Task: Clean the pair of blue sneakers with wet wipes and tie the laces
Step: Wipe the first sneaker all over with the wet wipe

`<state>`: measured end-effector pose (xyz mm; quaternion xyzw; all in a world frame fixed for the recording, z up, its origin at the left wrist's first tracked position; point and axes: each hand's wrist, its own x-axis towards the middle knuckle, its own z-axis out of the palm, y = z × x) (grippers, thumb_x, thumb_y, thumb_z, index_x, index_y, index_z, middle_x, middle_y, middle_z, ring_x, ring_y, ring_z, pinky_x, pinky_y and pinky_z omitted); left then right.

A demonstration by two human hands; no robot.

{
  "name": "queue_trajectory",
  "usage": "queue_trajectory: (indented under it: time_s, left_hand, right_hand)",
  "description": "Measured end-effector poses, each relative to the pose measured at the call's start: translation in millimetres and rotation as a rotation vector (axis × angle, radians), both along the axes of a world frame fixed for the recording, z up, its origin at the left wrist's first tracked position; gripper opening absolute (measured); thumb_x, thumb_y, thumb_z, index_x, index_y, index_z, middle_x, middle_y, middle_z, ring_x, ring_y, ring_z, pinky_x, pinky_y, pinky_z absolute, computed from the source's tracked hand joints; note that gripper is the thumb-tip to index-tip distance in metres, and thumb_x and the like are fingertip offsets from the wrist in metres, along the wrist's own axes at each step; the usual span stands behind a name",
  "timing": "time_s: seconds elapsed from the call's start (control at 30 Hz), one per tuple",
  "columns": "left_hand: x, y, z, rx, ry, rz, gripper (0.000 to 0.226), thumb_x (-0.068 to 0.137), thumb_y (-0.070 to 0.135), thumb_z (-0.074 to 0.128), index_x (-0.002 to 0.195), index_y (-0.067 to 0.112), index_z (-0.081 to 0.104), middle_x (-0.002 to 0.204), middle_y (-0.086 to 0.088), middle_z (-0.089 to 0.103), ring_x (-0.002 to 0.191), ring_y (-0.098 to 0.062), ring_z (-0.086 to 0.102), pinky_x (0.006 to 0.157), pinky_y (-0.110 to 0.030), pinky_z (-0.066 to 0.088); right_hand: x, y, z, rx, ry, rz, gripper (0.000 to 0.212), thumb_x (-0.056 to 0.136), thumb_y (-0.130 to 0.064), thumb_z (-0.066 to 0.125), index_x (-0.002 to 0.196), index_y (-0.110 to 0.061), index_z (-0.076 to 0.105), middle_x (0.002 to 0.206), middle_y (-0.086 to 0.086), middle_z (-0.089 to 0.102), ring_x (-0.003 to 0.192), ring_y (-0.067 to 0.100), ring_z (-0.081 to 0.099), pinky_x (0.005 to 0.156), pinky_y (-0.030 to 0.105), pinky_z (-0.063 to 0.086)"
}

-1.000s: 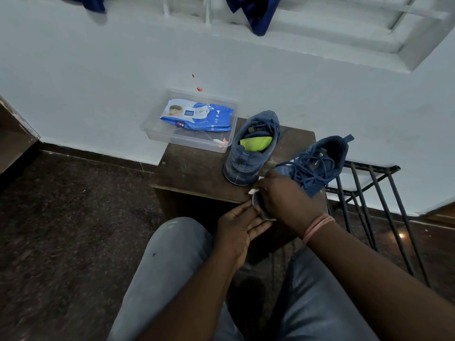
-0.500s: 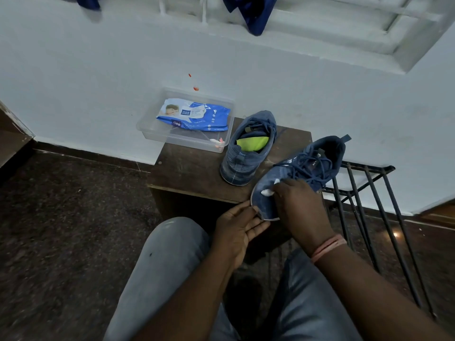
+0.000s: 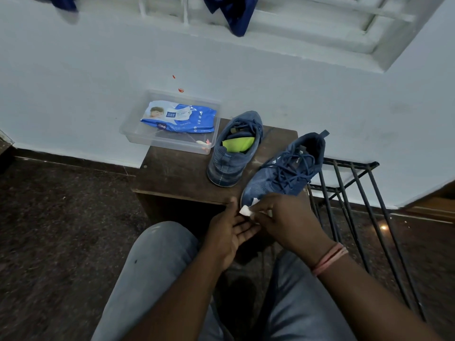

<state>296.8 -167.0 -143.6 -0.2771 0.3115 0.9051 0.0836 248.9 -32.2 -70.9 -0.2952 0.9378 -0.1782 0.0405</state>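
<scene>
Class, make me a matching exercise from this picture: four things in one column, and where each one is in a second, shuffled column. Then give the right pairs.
Things
1. wet wipes pack
2. folded wipe
3. green insole
4. blue cloth

Places
A. inside the left-hand sneaker
B. hanging from the window ledge
C. in the clear plastic tray
D. pinched in the right hand, at the toe of the right-hand sneaker

Pairs: 1-C, 2-D, 3-A, 4-B

Wooden stool [image 3: 177,173] bearing two sneakers [image 3: 234,148], plastic tray [image 3: 138,137].
</scene>
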Motion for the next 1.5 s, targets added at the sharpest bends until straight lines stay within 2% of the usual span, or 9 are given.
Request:
queue_trajectory:
  time_s: [0.23, 0.37, 0.47, 0.7, 0.9, 1.07, 1.2, 1.3, 1.5]
  left_hand:
    - [-0.9, 3.5, -0.6, -0.022, -0.011, -0.028, 0.026, 0.099, 0.024, 0.063, 0.110, 0.002, 0.071, 0.098, -0.016, 0.074, 0.089, -0.024, 0.075, 0.080, -0.039, 0.061]
    - [-1.6, 7.5, -2.1, -0.149, -0.020, -0.064, 0.023, 0.098, 0.016, 0.065, 0.111, -0.003, 0.070, 0.101, -0.020, 0.076, 0.090, -0.028, 0.076, 0.076, -0.035, 0.062]
    - [-1.6, 9.9, -2.6, -0.188, 0.004, -0.067, 0.025, 0.098, 0.014, 0.066, 0.112, -0.006, 0.069, 0.100, -0.022, 0.077, 0.089, -0.027, 0.077, 0.075, -0.033, 0.062]
    - [1.2, 10.6, -9.5, -0.246, 0.067, -0.038, 0.019, 0.097, 0.011, 0.066, 0.103, -0.004, 0.075, 0.097, -0.020, 0.076, 0.088, -0.026, 0.072, 0.072, -0.032, 0.060]
    - [1.7, 11.2, -12.9, -0.276, 0.066, -0.049, 0.019, 0.097, 0.014, 0.067, 0.098, -0.003, 0.077, 0.101, -0.031, 0.072, 0.094, -0.034, 0.072, 0.084, -0.038, 0.062]
    - [-0.5, 12.4, -11.2, -0.265, 0.035, -0.038, 0.015, 0.095, 0.012, 0.069, 0.091, 0.001, 0.078, 0.094, -0.025, 0.075, 0.084, -0.029, 0.075, 0.079, -0.034, 0.062]
    - [1.9, 10.5, -12.8, -0.244, 0.080, -0.036, 0.018, 0.098, 0.009, 0.063, 0.104, -0.004, 0.075, 0.102, -0.023, 0.076, 0.090, -0.027, 0.073, 0.075, -0.033, 0.061]
    - [1.6, 9.6, -12.8, -0.248, 0.105, -0.053, 0.020, 0.096, 0.011, 0.067, 0.106, -0.003, 0.075, 0.102, -0.020, 0.077, 0.092, -0.028, 0.074, 0.079, -0.036, 0.061]
    - [0.7, 10.9, -12.3, -0.272, 0.077, -0.039, 0.016, 0.096, 0.010, 0.068, 0.088, -0.001, 0.075, 0.083, -0.018, 0.074, 0.077, -0.024, 0.073, 0.081, -0.038, 0.062]
  right_hand:
    - [-3.6, -1.4, -20.3, -0.062, 0.020, -0.032, 0.014, 0.091, -0.016, 0.066, 0.095, -0.023, 0.077, 0.094, -0.003, 0.071, 0.084, 0.015, 0.066, 0.071, 0.035, 0.054]
    - [-20.0, 6.0, -21.1, 0.188, 0.199, 0.001, 0.018, 0.088, -0.028, 0.062, 0.098, -0.017, 0.071, 0.096, 0.004, 0.061, 0.079, 0.027, 0.064, 0.059, 0.038, 0.052]
    - [-31.4, 8.6, -18.9, 0.254, 0.313, -0.120, 0.015, 0.084, -0.016, 0.069, 0.097, -0.011, 0.070, 0.091, 0.008, 0.059, 0.078, 0.032, 0.062, 0.056, 0.038, 0.051]
    - [2.0, -1.1, -21.3, 0.122, -0.093, 0.008, 0.016, 0.082, -0.007, 0.066, 0.096, -0.011, 0.073, 0.095, 0.008, 0.062, 0.086, 0.023, 0.059, 0.070, 0.029, 0.044]
    - [-17.5, 0.8, -17.6, 0.190, 0.058, -0.030, 0.014, 0.091, -0.025, 0.066, 0.101, -0.022, 0.076, 0.103, 0.003, 0.069, 0.093, 0.025, 0.067, 0.070, 0.034, 0.052]
    - [-34.0, -14.6, -12.5, 0.297, 0.254, -0.207, 0.009, 0.090, -0.023, 0.062, 0.086, -0.017, 0.068, 0.089, 0.005, 0.064, 0.075, 0.031, 0.067, 0.056, 0.034, 0.051]
    - [-9.1, -19.1, -23.6, 0.183, -0.028, -0.228, 0.012, 0.087, -0.013, 0.059, 0.087, -0.014, 0.071, 0.086, 0.005, 0.069, 0.081, 0.026, 0.067, 0.059, 0.027, 0.040]
    - [-10.6, -10.0, -22.9, 0.101, -0.089, -0.205, 0.016, 0.086, -0.011, 0.064, 0.092, -0.015, 0.078, 0.090, 0.005, 0.075, 0.084, 0.024, 0.069, 0.066, 0.031, 0.051]
    - [-27.8, -19.7, -24.9, 0.211, 0.223, -0.286, 0.015, 0.093, -0.022, 0.059, 0.086, -0.016, 0.070, 0.092, 0.006, 0.066, 0.077, 0.030, 0.066, 0.054, 0.029, 0.036]
